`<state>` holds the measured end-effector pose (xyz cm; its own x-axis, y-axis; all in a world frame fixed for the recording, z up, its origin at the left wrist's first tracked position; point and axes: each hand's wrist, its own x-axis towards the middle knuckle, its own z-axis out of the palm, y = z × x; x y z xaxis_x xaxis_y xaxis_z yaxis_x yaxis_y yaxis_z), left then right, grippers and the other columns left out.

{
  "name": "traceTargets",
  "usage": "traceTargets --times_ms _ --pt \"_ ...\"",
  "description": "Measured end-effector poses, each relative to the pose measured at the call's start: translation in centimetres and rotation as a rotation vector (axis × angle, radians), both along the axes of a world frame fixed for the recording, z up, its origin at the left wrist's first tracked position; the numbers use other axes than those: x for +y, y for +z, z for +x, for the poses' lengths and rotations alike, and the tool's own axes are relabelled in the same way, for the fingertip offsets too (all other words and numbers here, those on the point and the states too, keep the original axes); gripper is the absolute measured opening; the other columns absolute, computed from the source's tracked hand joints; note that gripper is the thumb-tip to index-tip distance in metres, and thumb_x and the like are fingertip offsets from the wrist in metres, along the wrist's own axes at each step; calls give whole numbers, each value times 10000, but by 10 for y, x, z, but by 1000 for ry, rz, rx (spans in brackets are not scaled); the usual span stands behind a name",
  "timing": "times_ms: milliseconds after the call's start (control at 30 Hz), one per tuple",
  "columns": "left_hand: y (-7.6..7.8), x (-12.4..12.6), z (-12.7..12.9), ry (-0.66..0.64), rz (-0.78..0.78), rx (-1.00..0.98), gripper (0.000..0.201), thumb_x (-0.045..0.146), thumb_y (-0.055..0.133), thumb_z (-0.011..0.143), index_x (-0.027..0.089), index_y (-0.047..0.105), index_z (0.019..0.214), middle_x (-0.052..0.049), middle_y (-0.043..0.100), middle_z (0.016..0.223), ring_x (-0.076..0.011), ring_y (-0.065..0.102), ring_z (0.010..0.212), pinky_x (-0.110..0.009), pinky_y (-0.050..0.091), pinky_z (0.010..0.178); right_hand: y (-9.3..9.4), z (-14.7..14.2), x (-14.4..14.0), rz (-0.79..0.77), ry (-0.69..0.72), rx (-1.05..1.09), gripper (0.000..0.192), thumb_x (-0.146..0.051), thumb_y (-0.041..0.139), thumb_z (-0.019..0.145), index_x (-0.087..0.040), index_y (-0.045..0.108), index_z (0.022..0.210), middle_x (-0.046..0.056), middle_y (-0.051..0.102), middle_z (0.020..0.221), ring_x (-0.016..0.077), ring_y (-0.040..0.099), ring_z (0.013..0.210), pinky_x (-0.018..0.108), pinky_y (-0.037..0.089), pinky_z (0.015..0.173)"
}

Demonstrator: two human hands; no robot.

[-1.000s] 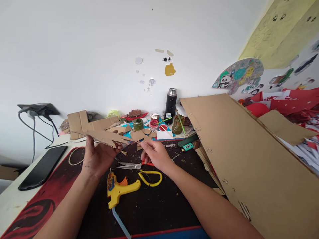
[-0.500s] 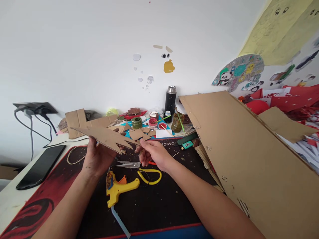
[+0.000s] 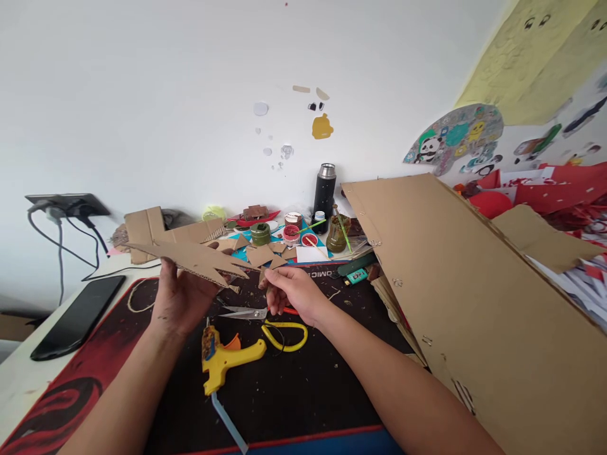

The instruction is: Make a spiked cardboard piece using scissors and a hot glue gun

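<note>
My left hand [image 3: 183,294] grips a flat cardboard cutout [image 3: 194,256] with jagged, pointed ends, thumb in front and fingers behind it. The cutout is held tilted above the desk mat. By its right-hand points is my right hand [image 3: 294,292], its thumb and fingers pressed together; what sits in that pinch, if anything, I cannot make out. Below my right hand lie scissors [image 3: 246,313] with slightly parted blades and red and yellow handles. A yellow hot glue gun [image 3: 227,363] rests on the mat, a pale glue stick [image 3: 230,422] trailing from its back.
A large cardboard sheet [image 3: 455,272] leans across the right side. Along the wall stand paint jars [image 3: 260,234], a black flask [image 3: 325,189] and cardboard scraps [image 3: 260,255]. On the left lie a black phone [image 3: 78,316] and a socket strip with cables [image 3: 71,205].
My left hand has shifted slightly left with the cardboard cutout, so its right tip has drawn away from my right hand's thumb. The right hand has barely moved.
</note>
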<state>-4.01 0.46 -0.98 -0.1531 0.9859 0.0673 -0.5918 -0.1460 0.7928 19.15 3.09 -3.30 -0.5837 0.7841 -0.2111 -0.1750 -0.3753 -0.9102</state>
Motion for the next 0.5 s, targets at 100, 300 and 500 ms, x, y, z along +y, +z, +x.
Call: traceTargets --times_ms 100,300,500 --pt "-2 1 -2 3 10 -57 864 704 989 611 180 798 1270 -146 862 1141 -390 813 1037 -437 702 811 0 -1 0 50 -32 -44 296 -449 679 1048 -177 678 931 -30 672 599 105 623 445 196 411 423" --pt "-5 1 -2 11 -9 -130 791 646 959 719 198 761 1340 -132 858 1187 -359 822 1034 -389 698 765 -1 -1 0 148 -87 -69 229 -404 744 993 -194 657 967 -53 676 627 101 610 447 209 437 441" --pt "-6 1 0 -17 17 -52 792 672 992 640 198 800 1245 -128 865 1154 -348 821 1029 -378 691 807 -2 -2 0 169 -113 -61 203 -373 745 968 -197 644 958 -62 662 616 109 604 434 224 461 445"
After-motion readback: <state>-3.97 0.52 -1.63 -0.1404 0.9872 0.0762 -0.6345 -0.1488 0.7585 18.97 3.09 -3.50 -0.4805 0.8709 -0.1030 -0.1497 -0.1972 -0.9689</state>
